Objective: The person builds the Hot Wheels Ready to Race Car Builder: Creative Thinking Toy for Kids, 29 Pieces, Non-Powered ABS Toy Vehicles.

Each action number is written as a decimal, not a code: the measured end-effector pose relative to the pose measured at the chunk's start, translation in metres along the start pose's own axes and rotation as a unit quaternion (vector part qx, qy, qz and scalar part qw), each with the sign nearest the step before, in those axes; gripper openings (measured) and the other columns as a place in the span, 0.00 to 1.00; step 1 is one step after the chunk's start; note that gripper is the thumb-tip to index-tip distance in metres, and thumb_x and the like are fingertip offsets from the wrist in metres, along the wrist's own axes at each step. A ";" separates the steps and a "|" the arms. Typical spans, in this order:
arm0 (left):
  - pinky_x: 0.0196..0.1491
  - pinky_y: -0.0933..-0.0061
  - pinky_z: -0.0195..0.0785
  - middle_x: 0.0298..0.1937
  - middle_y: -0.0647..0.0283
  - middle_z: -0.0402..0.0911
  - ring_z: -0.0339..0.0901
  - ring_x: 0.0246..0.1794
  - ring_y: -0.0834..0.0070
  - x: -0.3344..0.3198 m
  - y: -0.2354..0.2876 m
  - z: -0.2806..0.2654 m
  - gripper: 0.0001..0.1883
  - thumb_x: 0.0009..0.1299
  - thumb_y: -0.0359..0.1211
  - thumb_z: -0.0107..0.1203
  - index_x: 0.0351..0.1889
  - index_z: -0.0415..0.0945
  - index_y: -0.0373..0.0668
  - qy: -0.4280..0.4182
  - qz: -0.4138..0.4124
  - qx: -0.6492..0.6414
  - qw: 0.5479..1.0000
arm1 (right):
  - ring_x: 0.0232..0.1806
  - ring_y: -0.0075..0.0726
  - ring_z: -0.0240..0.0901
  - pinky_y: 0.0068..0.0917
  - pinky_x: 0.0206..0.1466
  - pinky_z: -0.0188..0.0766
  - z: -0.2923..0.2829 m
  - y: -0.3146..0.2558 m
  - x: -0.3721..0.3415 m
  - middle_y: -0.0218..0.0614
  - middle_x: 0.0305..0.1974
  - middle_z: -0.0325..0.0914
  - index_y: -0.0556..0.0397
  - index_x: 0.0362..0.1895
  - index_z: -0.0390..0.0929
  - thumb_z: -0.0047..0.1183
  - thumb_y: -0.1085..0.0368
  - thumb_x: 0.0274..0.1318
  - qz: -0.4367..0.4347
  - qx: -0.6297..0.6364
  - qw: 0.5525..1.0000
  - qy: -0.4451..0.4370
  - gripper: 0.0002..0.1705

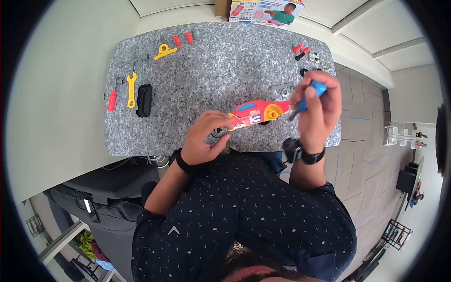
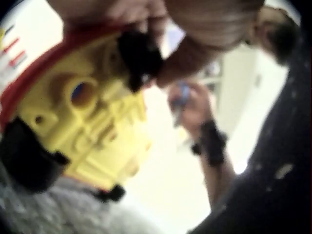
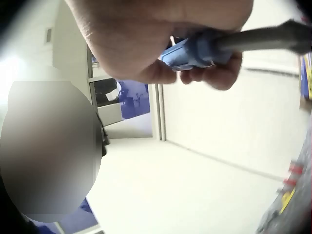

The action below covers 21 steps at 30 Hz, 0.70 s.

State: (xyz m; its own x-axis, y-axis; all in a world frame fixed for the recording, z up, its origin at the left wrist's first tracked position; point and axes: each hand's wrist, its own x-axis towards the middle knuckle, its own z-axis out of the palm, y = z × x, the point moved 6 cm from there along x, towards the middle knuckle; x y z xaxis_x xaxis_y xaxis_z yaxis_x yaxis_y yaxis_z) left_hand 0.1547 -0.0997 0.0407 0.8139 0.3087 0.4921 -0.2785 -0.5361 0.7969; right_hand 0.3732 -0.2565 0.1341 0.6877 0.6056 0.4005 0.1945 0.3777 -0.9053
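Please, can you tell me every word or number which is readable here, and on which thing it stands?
Red toy car, side: a number ending in "3", first character unclear.
Small lettering beside it: too blurred.
Box: print too small or cut off.

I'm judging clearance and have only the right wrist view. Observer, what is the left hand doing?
Observer: The left hand grips one end of the red toy car, fingers and thumb beside a wheel.
Operator: Does the blue-handled tool touch that car?
Observer: No, the left wrist view shows the blue-handled tool well apart from it, with a gap between.
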 end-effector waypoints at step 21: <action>0.79 0.42 0.59 0.75 0.55 0.79 0.73 0.77 0.51 0.046 0.041 0.012 0.38 0.66 0.41 0.75 0.75 0.78 0.41 -0.108 -0.034 0.284 0.952 | 0.55 0.46 0.90 0.37 0.60 0.83 0.000 0.067 -0.041 0.44 0.55 0.92 0.57 0.55 0.89 0.77 0.71 0.62 0.101 -0.233 0.948 -0.193 0.19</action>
State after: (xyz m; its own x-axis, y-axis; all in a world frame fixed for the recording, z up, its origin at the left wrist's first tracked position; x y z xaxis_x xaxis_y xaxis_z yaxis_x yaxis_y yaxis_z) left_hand 0.1862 -0.1170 0.0921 0.9235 0.2208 0.3138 0.0480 -0.8779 0.4765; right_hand 0.3581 -0.2562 0.0568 0.4534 0.8781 0.1533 0.4369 -0.0690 -0.8969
